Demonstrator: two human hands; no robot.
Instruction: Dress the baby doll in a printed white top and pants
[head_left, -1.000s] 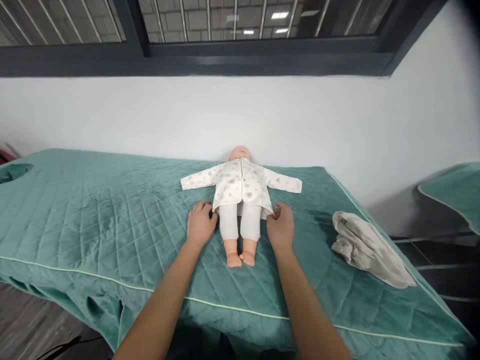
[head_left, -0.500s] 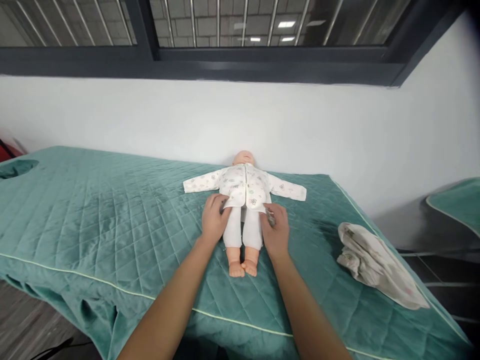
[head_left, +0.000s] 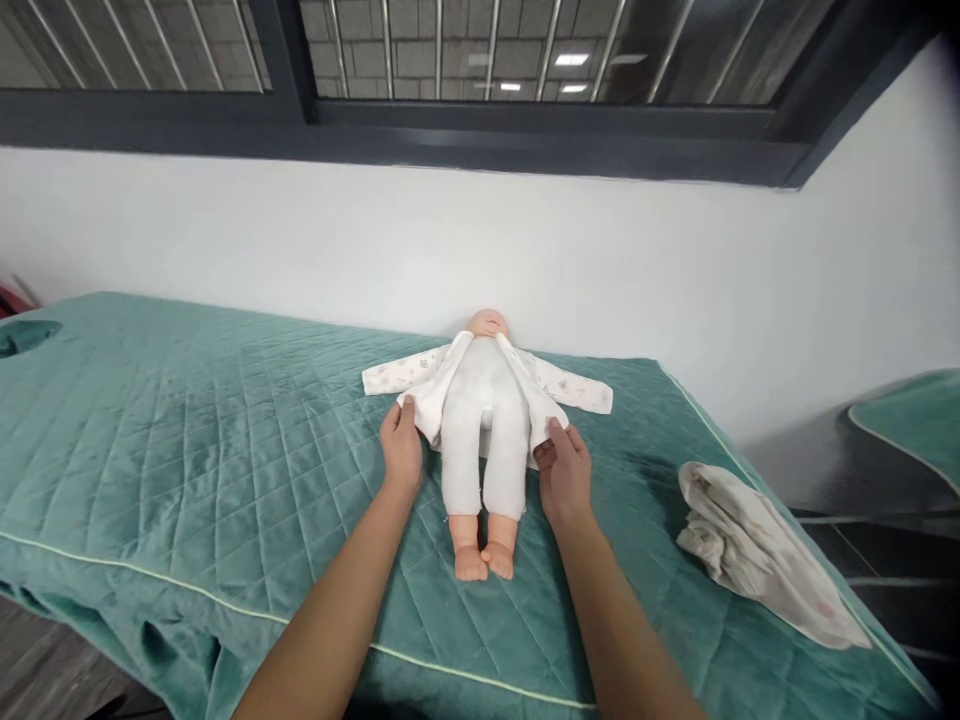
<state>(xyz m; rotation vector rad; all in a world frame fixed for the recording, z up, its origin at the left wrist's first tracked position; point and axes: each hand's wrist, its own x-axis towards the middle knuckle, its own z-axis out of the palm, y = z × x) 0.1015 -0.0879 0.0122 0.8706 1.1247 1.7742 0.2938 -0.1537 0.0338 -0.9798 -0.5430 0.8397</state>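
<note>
A baby doll [head_left: 486, 400] with a white cloth body lies on its back, head toward the wall and bare feet toward me. Its arms are inside the sleeves of a white patterned baby jacket [head_left: 574, 388], which is spread apart at the front so the torso shows. My left hand [head_left: 403, 440] pinches the lower corner of one front panel, out to the left of the doll. On the other side, my right hand [head_left: 564, 462] grips the opposite panel's lower corner. Part of the jacket's back shows beneath the doll between its legs.
A green quilted cover [head_left: 225, 450] spreads over the bed under the doll. Crumpled pale cloth [head_left: 757, 550] lies near the right edge. Behind the bed rises a white wall [head_left: 337, 240] with a dark-framed barred window [head_left: 465, 140]. Another green padded surface [head_left: 915, 415] stands at far right.
Both front panels of the jacket have been drawn apart and outward, baring the doll's torso. My hands have moved away from each other, each with a panel corner in its fingers.
</note>
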